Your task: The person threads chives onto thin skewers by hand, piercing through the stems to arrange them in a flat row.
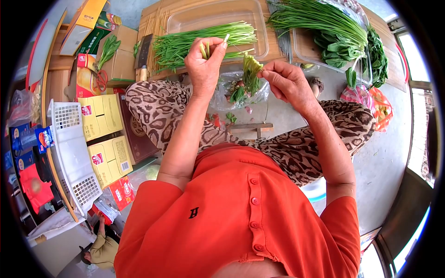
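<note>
My left hand [204, 67] is closed, with short pale-green stem pieces [205, 50] between its fingers and a white-tipped stalk at the thumb. My right hand [287, 83] pinches the edge of a leafy green [251, 74], its pale yellow-green end upward and dark leaves hanging down. A thin line, perhaps a skewer, runs between the two hands. Just beyond my left hand, long green chives [199, 41] lie partly in a clear plastic tray [222, 9]. Below the leafy green, a clear plastic bag [227, 88] holds scraps.
Bamboo skewers [162, 21] and metal skewers [279, 37] flank the tray. A cleaver [145, 51] lies at the table's left. More chives [324, 18] and leafy greens [336, 51] fill a second tray. Yellow cartons [104, 116] stand left; another person [103, 250] is lower left.
</note>
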A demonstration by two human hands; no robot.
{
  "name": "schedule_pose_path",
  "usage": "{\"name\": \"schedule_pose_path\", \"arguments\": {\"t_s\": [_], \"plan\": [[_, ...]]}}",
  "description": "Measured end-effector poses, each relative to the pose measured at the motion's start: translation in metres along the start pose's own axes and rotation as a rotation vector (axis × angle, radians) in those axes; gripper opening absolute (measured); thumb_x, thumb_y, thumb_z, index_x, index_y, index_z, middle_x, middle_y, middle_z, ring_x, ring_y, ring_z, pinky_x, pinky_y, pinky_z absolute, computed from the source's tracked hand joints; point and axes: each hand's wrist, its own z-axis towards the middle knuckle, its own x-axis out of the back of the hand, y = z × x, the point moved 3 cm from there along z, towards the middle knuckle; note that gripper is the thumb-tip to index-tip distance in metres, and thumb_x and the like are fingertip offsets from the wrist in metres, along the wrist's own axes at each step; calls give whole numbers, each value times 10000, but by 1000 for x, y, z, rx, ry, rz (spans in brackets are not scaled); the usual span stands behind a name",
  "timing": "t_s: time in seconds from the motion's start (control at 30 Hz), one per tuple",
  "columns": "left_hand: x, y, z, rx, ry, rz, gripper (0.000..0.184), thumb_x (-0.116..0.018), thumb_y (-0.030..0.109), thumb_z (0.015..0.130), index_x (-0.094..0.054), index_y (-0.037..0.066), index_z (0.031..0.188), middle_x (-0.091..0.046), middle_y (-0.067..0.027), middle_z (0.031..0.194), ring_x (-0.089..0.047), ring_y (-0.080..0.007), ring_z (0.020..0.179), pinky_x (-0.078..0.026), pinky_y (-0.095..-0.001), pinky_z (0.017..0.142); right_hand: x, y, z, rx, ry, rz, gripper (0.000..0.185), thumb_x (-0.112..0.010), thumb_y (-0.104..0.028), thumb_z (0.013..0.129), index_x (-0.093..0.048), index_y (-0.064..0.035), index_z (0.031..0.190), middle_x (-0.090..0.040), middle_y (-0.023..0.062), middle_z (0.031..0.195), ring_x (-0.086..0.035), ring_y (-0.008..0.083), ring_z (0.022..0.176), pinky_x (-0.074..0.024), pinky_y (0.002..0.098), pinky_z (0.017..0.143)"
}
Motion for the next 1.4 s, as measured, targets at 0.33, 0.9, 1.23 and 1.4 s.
{"name": "schedule_pose_path", "arguments": {"t_s": [0.33, 0.9, 1.23, 1.4], "plan": [[-21, 0, -16, 40, -162, 30, 79, -617, 73, 885, -626, 17, 940, -548, 24, 768, -491, -46, 672, -419, -186, 603, 2, -1, 5, -52, 79, 45, 176, -527, -189, 946, -620, -40, 957, -417, -62, 528, -328, 22, 430, -215, 188, 394], [3, -19, -1, 329, -225, -17, 226, -466, 223, 971, -521, 39, 1089, -564, -34, 782, -426, -58, 573, -327, -193, 496, 8, 5, 7, -102, 66, 61, 181, -525, -197, 948, -618, -42, 957, -419, -57, 530, -323, 24, 426, -215, 190, 389], [0, -22, 1, 478, -176, -388, 168, -590, 122, 904, -598, 0, 1018, -576, -42, 862, -513, -107, 650, -387, -229, 528, 1, 6, 5, -70, 31, 12, 170, -522, -182, 952, -620, -42, 959, -421, -57, 537, -339, 22, 429, -225, 191, 391], [-1, -23, 0, 551, -186, -478, 189, -601, 112, 896, -607, -13, 1037, -578, -42, 856, -520, -123, 665, -401, -246, 556, 0, 5, 4, -72, 28, 7, 177, -520, -193, 955, -618, -46, 955, -416, -61, 534, -332, 20, 428, -219, 189, 392]]}}
